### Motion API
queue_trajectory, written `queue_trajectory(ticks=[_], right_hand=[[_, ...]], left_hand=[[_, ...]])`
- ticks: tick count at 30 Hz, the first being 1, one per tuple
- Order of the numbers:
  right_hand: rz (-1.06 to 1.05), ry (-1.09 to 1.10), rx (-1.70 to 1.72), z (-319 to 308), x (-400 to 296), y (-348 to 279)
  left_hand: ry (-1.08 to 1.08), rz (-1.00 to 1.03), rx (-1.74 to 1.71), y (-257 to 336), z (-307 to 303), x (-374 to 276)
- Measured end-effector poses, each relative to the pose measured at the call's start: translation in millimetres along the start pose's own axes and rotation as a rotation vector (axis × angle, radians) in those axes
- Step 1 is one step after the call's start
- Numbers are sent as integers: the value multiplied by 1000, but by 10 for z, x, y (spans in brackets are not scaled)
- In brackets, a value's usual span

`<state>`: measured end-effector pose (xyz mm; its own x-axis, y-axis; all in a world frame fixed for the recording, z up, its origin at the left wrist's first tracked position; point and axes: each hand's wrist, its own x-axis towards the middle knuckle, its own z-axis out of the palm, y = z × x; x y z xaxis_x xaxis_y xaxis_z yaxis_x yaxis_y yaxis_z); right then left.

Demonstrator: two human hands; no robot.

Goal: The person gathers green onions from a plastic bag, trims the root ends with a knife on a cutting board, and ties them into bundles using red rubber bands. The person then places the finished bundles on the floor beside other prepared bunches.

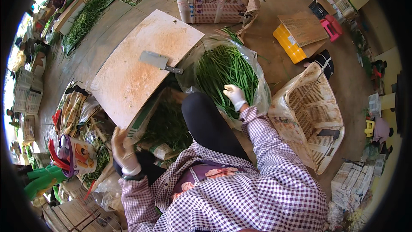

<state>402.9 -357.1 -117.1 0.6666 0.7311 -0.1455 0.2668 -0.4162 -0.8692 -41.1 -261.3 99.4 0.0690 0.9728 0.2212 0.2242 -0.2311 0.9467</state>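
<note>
My right hand (236, 96), in a pale glove, hovers over or rests against long green stalks, likely garlic chives (222, 66), with its fingers curled. Whether anything is pinched in it cannot be told. A clear plastic bag (264, 91) surrounds the stalks. Gloved too, my left hand (124, 153) is raised at the near corner of a stained white board (125, 77), its fingers loosely spread and nothing visible in them. A cleaver (154, 60) lies flat on the board, its dark handle reaching past the right edge towards the bag.
Below the board, loose greens (167, 125) lie in shadow. An empty-looking, dirty plastic crate (309, 116) leans open at right. A filled white crate (210, 8) stands ahead. A printed bucket (82, 156) holds red strips at left, and a yellow box (288, 43) sits beyond.
</note>
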Motion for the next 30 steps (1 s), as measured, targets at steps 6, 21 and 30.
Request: queue_trajectory(ticks=[6, 21, 30], right_hand=[[16, 22, -689, 673, 613, -371], [31, 160, -1027, 694, 1271, 145], [-10, 199, -856, 587, 1461, -39]], left_hand=[[-434, -206, -132, -658, 1255, 240], [-1018, -658, -183, -1723, 3266, 728], [-755, -940, 6, -2584, 3747, 692]])
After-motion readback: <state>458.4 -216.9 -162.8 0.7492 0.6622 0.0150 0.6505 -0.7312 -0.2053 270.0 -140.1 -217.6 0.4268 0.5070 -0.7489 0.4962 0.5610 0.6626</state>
